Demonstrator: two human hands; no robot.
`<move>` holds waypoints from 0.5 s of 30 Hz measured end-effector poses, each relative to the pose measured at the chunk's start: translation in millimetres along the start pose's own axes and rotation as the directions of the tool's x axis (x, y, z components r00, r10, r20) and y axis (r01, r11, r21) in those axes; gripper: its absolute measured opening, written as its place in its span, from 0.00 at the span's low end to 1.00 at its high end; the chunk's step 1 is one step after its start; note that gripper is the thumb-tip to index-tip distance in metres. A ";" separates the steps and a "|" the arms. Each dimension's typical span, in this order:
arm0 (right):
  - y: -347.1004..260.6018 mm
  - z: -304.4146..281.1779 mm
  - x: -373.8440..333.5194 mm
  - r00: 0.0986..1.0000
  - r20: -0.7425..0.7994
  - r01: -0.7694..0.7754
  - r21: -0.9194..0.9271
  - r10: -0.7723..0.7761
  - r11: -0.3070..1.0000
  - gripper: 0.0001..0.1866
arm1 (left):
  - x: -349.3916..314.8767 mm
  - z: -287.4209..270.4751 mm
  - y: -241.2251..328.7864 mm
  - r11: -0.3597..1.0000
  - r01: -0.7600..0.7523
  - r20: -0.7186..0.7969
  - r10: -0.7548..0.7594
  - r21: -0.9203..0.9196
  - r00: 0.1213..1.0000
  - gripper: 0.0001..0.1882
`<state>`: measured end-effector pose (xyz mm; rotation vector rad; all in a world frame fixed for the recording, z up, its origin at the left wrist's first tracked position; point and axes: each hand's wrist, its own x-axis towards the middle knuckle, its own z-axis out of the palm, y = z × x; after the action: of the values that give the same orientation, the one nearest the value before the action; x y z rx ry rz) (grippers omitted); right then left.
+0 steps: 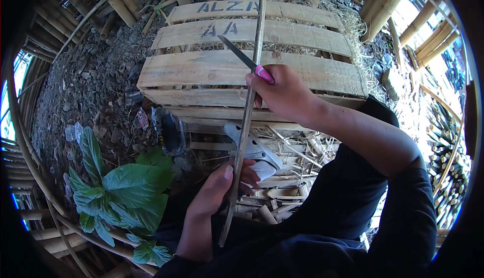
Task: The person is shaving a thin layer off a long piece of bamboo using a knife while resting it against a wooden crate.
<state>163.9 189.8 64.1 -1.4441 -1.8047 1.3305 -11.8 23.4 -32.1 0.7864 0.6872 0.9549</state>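
Note:
A long, thin strip of bamboo or wood (247,114) runs upright through the middle, from near my lap past the far edge of a slatted wooden crate. Low on the strip, my left hand (217,189) is closed round it, thumb on the near face. Higher up, my right hand (280,89) grips a knife (237,52) by its pink handle. The dark blade points up and to the left, its base beside the strip. The right hand's fingers also touch the strip there; whether the edge bites into it I cannot tell.
The pale slatted crate (201,69) stands in front of me, with straw around it. My shoe (262,159) rests among cut bamboo pieces. A leafy green plant (133,189) grows at the lower left. Bamboo poles (385,5) stand around, and a bamboo pile (446,152) lies at right.

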 end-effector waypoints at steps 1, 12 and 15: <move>1.0 -0.2 -1.0 1.000 -0.011 0.026 0.033 -0.025 0.999 0.20 | -1.8 3.7 2.6 1.000 -0.003 0.005 0.003 0.002 1.000 0.31; 15.0 0.8 -21.2 0.351 0.243 0.610 -0.792 -0.904 0.025 0.20 | -10.5 19.2 19.9 0.877 0.170 -0.065 -0.223 -0.450 0.973 0.19; 23.5 21.0 -37.7 0.448 0.260 0.669 -0.732 -0.855 0.129 0.18 | -12.2 19.3 21.7 0.876 0.153 -0.116 -0.229 -0.458 0.966 0.19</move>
<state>170.3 146.3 42.0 -0.5511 -2.5049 -0.2476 -11.0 14.8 -1.7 0.2267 0.6435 0.9544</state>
